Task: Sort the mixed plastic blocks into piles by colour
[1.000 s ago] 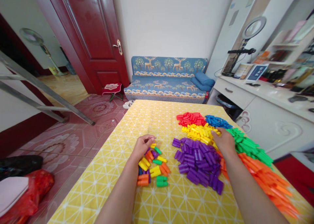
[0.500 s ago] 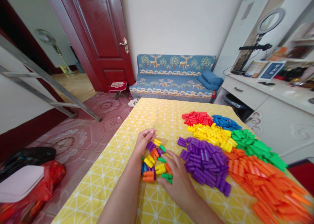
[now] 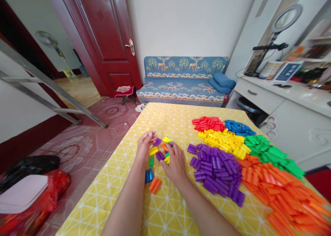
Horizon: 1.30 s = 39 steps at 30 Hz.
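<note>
Small plastic clip-like pieces in mixed colours lie loosely between my two hands on the yellow tablecloth. My left hand (image 3: 145,144) is at their left side, its fingers loosely bent and apart, beside a purple piece (image 3: 157,141) and a yellow piece (image 3: 153,151). My right hand (image 3: 176,162) spreads over the right side of the group, fingers apart and partly hiding yellow and green pieces. Between the hands lies another purple piece (image 3: 159,155). Nearer to me are a blue piece (image 3: 149,175), partly behind my left forearm, and an orange piece (image 3: 155,185).
Sorted piles stand on the right: purple (image 3: 216,168), yellow (image 3: 224,142), red (image 3: 208,123), blue (image 3: 238,127), green (image 3: 271,153) and orange (image 3: 281,191). The yellow tablecloth (image 3: 108,194) covers the table. A patterned sofa (image 3: 178,86) is behind it.
Both hands have moved farther from me and slightly left. The mixed pieces have shifted and spread; the orange and blue ones now lie apart, nearer to me.
</note>
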Motion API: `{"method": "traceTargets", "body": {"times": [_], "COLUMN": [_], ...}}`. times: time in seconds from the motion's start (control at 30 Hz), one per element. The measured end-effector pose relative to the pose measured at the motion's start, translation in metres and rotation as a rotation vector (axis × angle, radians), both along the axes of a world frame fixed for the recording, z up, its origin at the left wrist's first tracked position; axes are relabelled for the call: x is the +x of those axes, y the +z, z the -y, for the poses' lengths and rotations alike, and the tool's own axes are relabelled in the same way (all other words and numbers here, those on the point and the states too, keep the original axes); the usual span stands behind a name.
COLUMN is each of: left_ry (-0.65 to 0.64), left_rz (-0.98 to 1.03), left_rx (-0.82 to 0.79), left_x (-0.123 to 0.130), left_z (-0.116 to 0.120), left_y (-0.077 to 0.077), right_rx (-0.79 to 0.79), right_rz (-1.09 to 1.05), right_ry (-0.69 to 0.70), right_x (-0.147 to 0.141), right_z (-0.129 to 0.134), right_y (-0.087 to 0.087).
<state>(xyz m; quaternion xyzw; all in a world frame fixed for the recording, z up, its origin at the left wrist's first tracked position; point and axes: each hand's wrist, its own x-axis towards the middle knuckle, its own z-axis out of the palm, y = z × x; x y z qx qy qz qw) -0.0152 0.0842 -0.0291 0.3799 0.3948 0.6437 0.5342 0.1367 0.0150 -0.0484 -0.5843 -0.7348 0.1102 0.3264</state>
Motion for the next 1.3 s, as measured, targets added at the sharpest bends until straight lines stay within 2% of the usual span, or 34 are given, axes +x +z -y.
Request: {"method": "traceTargets", "body": {"times": [0.07,0.2,0.33,0.4,0.5,0.57,0.67,0.73,0.87,1.03,1.3], "left_ry": [-0.025,-0.195,-0.275,-0.278,-0.244,-0.237,-0.291,-0.321,-0.334,-0.412,-0.441], "left_rz": [-0.205,-0.54,-0.866,-0.961,-0.943,-0.836,-0.629,-0.563,-0.581,-0.692,-0.832], "left_rx": [0.032,0.15,0.322,0.377,0.349,0.26,0.115,0.069,0.072,0.1,0.129], "left_x": [0.005,0.011,0.007,0.005,0.006,0.008,0.011,0.013,0.018,0.025,0.022], "left_z": [0.003,0.007,0.006,0.003,0.002,0.003,0.006,0.009,0.014,0.018,0.022], "left_y": [0.002,0.003,-0.001,-0.004,-0.006,-0.004,0.002,0.007,0.016,0.024,0.035], "right_rx": [0.045,0.11,0.101,0.096,0.107,0.118,0.155,0.2,0.253,0.276,0.326], "right_rz": [-0.092,-0.271,-0.371,-0.389,-0.395,-0.393,-0.393,-0.394,-0.347,-0.365,-0.366], "right_ry": [0.01,0.016,-0.001,-0.011,-0.019,-0.022,-0.015,0.007,0.033,-0.007,0.007], "right_x": [0.002,0.007,0.007,0.007,0.007,0.007,0.008,0.009,0.009,0.008,0.005], "right_z": [-0.002,-0.004,-0.005,-0.004,-0.004,-0.005,-0.007,-0.007,-0.002,0.003,0.006], "right_y": [-0.007,-0.016,-0.014,-0.013,-0.012,-0.014,-0.016,-0.015,-0.01,-0.006,0.001]}}
